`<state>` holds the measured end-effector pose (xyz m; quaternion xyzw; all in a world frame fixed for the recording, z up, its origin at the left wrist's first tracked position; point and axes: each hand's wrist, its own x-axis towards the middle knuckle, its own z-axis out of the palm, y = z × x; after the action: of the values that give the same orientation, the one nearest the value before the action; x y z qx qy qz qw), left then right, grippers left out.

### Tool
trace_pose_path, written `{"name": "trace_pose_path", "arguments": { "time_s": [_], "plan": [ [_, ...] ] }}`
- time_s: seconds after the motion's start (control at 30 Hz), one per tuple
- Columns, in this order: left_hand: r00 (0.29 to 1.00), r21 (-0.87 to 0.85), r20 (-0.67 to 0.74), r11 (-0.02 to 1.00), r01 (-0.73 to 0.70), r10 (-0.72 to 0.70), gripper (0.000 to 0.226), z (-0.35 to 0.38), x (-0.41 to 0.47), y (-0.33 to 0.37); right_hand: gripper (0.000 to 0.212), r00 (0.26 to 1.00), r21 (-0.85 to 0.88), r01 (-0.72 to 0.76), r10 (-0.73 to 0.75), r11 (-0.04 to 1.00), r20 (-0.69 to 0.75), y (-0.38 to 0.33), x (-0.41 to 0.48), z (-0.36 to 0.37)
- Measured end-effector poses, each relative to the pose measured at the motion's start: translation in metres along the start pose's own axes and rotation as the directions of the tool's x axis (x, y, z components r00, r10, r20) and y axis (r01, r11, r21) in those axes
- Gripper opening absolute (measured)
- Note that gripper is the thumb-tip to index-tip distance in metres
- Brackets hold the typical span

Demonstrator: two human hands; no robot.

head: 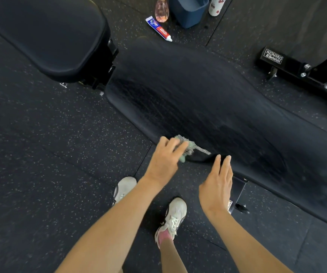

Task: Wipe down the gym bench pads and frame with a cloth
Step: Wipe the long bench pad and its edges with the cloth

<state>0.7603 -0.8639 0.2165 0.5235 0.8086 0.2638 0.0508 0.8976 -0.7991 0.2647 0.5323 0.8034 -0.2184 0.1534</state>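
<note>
Pads are counted at two: a short pad (46,36) at upper left and a long pad (208,107) running from the centre to the lower right, set end to end; black frame (110,56) is seen in the gap between them, and another piece of it under the long pad's near edge. One cloth (191,147), grey-patterned with a pale green edge, is laid on the near edge of the long pad; it is pressed there by the left hand (164,160), whose fingers are spread fairly straight over it rather than wrapped round it; the right hand (216,186) is held flat just beside, fingertips at the pad's edge, nothing being gripped. Two white shoes (175,217) are seen below the arms. Four items are set on the floor (40,134) beyond the bench: one toothpaste tube (158,28), one pink bottle (161,10), one blue bin (190,10), one white bottle (217,5) with red print. Dull streaks are seen across the long pad; the floor is laid in dark speckled rubber tiles with visible seams; one further black base (296,71), labelled Hammer Strength, is seen at upper right.
</note>
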Motion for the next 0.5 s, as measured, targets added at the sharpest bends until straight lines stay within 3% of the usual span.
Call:
{"name": "trace_pose_path", "arguments": {
  "time_s": [0.2,0.3,0.43,0.5],
  "plan": [
    [0.960,-0.014,-0.140,0.970,0.243,-0.242,0.047,-0.048,0.031,-0.093,0.085,0.999,0.041,0.009,-0.007,0.999,-0.036,-0.034,0.002,0.009],
    [0.879,0.009,-0.218,0.900,0.436,-0.424,0.047,-0.075,0.052,-0.146,0.083,0.997,0.059,-0.035,0.039,0.998,-0.063,-0.049,0.002,0.015],
    [0.730,-0.045,-0.203,0.751,0.659,-0.653,0.046,-0.101,0.065,-0.186,0.083,0.980,0.118,-0.173,0.183,0.978,-0.082,-0.076,-0.003,0.027],
    [0.789,-0.074,-0.186,0.809,0.583,-0.585,0.040,-0.096,0.057,-0.168,0.084,0.966,0.167,-0.225,0.242,0.960,-0.093,-0.090,-0.008,0.033]
  ]
}}
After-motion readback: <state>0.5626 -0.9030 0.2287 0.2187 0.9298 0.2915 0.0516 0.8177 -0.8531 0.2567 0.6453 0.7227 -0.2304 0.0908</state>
